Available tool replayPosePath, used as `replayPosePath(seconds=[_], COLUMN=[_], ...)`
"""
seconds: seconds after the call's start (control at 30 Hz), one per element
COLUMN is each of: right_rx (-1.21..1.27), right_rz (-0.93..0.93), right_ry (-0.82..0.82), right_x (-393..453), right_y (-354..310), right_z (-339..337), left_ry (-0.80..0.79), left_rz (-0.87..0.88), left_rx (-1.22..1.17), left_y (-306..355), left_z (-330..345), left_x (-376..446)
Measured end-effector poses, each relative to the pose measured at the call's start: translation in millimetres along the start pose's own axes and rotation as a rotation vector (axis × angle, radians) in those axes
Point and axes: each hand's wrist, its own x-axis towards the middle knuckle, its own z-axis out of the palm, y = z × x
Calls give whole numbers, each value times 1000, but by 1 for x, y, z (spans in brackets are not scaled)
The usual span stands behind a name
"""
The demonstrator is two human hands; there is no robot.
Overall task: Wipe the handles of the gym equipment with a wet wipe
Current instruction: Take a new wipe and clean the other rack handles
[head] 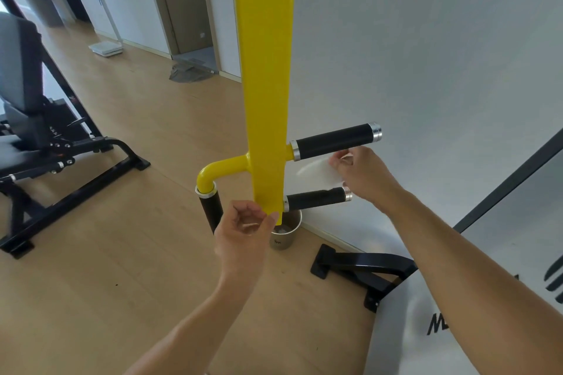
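Right hand: the right hand (362, 175) pinches a white wet wipe (316, 173) between thumb and fingertips, just right of the yellow bar (265, 85).
Wet wipe: blurred; it hangs leftward from the fingers, in the gap between the 2 right-side handles and close to the yellow bar.
Left hand: the left hand (243, 234) sits just below the yellow bar's bottom end, fingers loosely curled and holding nothing that can be made out; its thumb tip is at the bar's lower edge.
Upper right handle: a black grip with silver end rings (335, 141) sticks out to the right of the yellow bar, just above the right hand.
Lower right handle: a shorter black grip (315, 198) juts right from the bar's foot, right under the wipe; whether the wipe touches it cannot be told.
Left handle: a black grip (211, 211) points downward from a yellow elbow on the bar's left side, beside the left hand.
Cup: a metal cup (285, 234) stands on the wooden floor, below the bar's end.
Bench: a black weight bench (45, 143) stands far left of the bar.
Wall: a white wall (441, 39) lies right of the bar.
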Motion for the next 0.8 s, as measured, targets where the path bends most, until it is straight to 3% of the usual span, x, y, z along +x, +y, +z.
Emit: replayPosePath(seconds=[0.1, 0.17, 0.27, 0.43, 0.5, 0.6, 0.67, 0.8], right_rx=[-494, -748, -684, -240, -128, -332, -505, -551], right_rz=[-325, -519, -478, -323, -278, -390, -511, -555], right_ry=[218, 112, -35, -223, -259, -152, -214, -223], right_x=[-5, -16, -31, -32, -31, -25, -21, -24], right_y=[2, 9, 15, 12, 11, 21, 30, 41], right_z=[15, 30, 43, 40, 38, 40, 45, 60], left_ry=[64, 143, 159, -135, -176, -131, -85, -38], left_rz=[309, 553, 762, 554, 535, 658, 728, 767], left_rx=[139, 210, 282, 548, 647, 774, 829, 828], left_y=[12, 22, 39, 60, 58, 43, 30, 21], left_z=[-9, -16, -22, -29, -26, -20, -18, -16], left_x=[6, 13, 31, 59, 60, 53, 49, 50])
